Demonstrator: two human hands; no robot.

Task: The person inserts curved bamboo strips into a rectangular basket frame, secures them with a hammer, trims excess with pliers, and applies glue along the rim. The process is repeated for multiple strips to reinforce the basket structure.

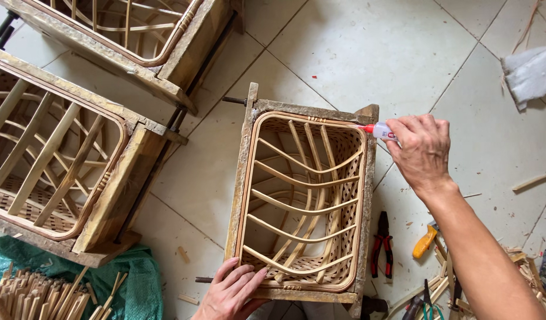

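One woven bamboo basket (302,207) sitting inside a wooden mould frame (244,178) on the tiled floor (356,53), curved ribs crossing its open middle. Right hand (422,149) closed tight around a small glue tube (381,131), red nozzle touching the basket's rim at the far right corner. Left hand (231,291) pressed flat on the near edge of the frame, fingers spread, gripping nothing. Just beside the frame on the right, red-handled pliers (381,244) and what looks like a yellow-handled tool (426,240), partly hidden by the forearm. Two more framed baskets (59,148) to the left, well apart; bamboo sticks (36,296) on a green cloth (139,284) below them.
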